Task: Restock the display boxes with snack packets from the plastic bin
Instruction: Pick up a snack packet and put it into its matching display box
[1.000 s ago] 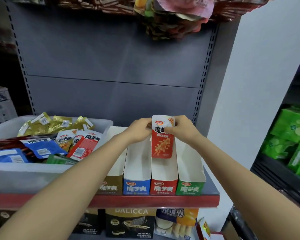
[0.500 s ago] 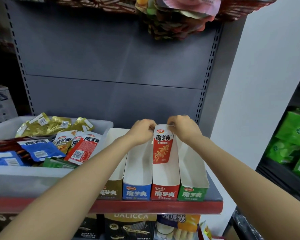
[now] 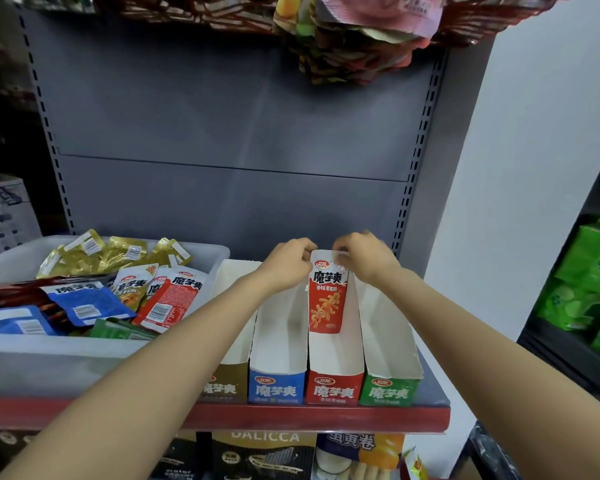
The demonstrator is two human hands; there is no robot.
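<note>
We pinch the red packet [image 3: 327,295] by its top corners, left hand [image 3: 288,265] and right hand [image 3: 362,259], keeping it upright in the red display box [image 3: 335,367], mid-frame; both grips grasping it; plastic bin [image 3: 94,348] lower left holds more

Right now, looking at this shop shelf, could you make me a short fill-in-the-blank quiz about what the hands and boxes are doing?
1. Both hands, left hand and right hand, pinch the top of a ____ packet.
2. That packet stands in the box whose front is ____.
3. The blue box stands directly to the ____ of the red box.
4. The loose packets lie in a bin to the ____ of the boxes.

Missing words: red; red; left; left
</note>
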